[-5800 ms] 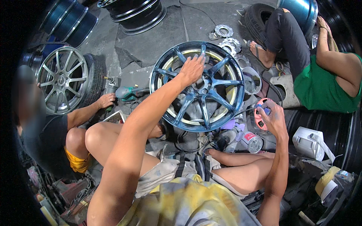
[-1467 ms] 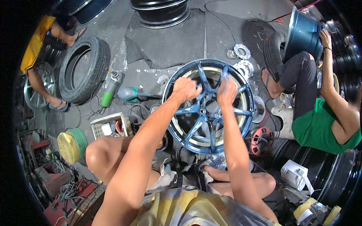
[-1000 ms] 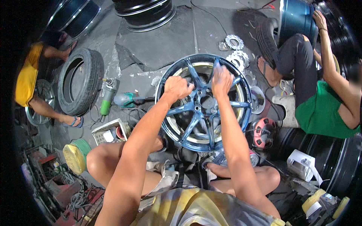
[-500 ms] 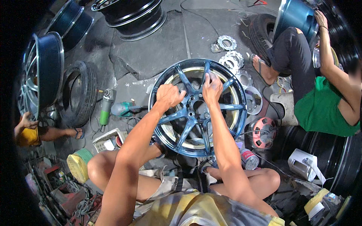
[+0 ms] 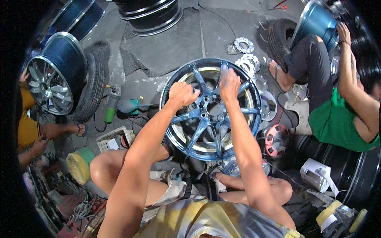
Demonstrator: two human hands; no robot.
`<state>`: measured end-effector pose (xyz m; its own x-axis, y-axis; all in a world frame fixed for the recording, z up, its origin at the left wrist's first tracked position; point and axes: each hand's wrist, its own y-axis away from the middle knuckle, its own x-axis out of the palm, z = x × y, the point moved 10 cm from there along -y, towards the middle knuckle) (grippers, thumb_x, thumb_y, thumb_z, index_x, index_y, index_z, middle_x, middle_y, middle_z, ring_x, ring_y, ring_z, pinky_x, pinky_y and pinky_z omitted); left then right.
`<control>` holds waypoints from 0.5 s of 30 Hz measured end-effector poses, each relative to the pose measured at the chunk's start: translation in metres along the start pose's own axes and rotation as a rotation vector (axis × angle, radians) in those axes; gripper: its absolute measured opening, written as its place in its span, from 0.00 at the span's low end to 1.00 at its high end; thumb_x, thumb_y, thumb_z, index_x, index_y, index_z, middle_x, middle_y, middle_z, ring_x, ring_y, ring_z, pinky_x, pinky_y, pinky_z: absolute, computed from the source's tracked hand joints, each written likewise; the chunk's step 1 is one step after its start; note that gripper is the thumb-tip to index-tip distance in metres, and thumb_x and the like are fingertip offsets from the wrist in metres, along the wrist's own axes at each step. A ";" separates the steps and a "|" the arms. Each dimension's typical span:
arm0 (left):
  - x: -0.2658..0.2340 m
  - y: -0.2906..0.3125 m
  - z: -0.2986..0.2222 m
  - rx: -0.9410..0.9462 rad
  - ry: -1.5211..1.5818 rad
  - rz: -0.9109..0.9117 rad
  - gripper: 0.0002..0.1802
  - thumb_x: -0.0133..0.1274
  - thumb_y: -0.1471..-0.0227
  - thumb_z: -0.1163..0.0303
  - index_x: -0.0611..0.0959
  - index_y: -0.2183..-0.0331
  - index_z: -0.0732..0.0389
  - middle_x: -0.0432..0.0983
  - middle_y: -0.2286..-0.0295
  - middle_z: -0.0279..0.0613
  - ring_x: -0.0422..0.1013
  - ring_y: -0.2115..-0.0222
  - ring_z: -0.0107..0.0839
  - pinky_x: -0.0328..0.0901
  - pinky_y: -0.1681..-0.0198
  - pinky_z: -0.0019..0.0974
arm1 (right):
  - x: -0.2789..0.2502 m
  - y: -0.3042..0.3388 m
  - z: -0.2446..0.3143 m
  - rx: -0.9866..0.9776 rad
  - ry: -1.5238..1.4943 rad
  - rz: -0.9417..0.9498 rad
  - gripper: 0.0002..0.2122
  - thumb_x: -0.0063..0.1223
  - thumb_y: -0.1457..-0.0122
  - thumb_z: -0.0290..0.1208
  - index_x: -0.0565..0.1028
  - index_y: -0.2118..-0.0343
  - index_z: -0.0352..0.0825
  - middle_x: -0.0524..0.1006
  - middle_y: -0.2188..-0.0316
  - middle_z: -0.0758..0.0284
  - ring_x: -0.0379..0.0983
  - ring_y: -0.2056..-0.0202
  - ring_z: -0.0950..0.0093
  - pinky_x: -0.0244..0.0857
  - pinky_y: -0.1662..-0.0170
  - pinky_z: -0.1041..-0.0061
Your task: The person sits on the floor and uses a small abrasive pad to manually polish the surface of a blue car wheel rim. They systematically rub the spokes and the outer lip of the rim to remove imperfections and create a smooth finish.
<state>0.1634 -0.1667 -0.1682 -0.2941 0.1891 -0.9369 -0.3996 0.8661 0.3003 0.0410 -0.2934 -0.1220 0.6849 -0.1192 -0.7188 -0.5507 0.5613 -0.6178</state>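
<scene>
A glossy blue multi-spoke wheel rim [image 5: 198,135] lies face up on the floor between my legs. My left hand [image 5: 183,95] is closed over its upper left spoke, the thumb pointing toward the hub. At the upper right spoke, my right hand [image 5: 230,85] presses down with bent fingers drawn together. Motion blurs those fingertips, and whatever lies under them cannot be made out. Left of the rim are a teal power tool [image 5: 133,106] and a green and grey power tool [image 5: 113,104].
At left, a person's hand [image 5: 40,145] shows near a blue-barrelled wheel [image 5: 63,55] and a tyre [image 5: 95,85]. A person in a green shirt [image 5: 341,123] sits at right beside another blue rim [image 5: 315,25]. Metal discs [image 5: 244,45] and a red cable reel [image 5: 274,139] lie nearby.
My right hand has slid slightly outward along its spoke, while my left stays on the rim. The wheel at far left has turned, bringing its spoked face into view.
</scene>
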 end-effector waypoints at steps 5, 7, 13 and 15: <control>-0.002 0.003 0.007 -0.003 0.051 -0.029 0.34 0.44 0.46 0.43 0.87 0.75 0.66 0.80 0.74 0.60 0.79 0.68 0.53 0.71 0.61 0.49 | 0.003 0.019 0.019 -0.021 -0.060 0.156 0.14 0.48 0.44 0.21 0.76 0.54 0.30 0.75 0.68 0.57 0.73 0.64 0.58 0.62 0.61 0.57; -0.004 0.000 0.004 -0.008 0.086 -0.018 0.34 0.44 0.47 0.43 0.87 0.75 0.65 0.81 0.73 0.60 0.79 0.68 0.53 0.71 0.60 0.49 | 0.006 -0.012 0.018 0.023 0.010 0.216 0.13 0.48 0.44 0.20 0.77 0.56 0.30 0.75 0.67 0.56 0.73 0.63 0.57 0.63 0.60 0.58; -0.001 0.008 0.005 0.003 0.067 -0.013 0.32 0.45 0.47 0.44 0.88 0.74 0.65 0.81 0.73 0.57 0.79 0.68 0.50 0.72 0.61 0.48 | -0.001 0.031 0.020 0.060 -0.024 0.208 0.12 0.48 0.39 0.24 0.76 0.53 0.31 0.75 0.68 0.56 0.73 0.64 0.56 0.63 0.62 0.57; -0.006 0.007 0.006 0.009 0.062 -0.040 0.30 0.45 0.49 0.46 0.88 0.74 0.63 0.82 0.73 0.54 0.79 0.68 0.48 0.72 0.62 0.47 | -0.001 0.012 0.021 -0.036 -0.068 0.166 0.11 0.46 0.39 0.23 0.77 0.57 0.31 0.75 0.69 0.56 0.73 0.65 0.56 0.63 0.63 0.58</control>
<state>0.1673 -0.1595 -0.1616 -0.3313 0.1257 -0.9351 -0.4047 0.8764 0.2612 0.0434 -0.2689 -0.1218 0.6129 0.0292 -0.7896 -0.6749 0.5391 -0.5039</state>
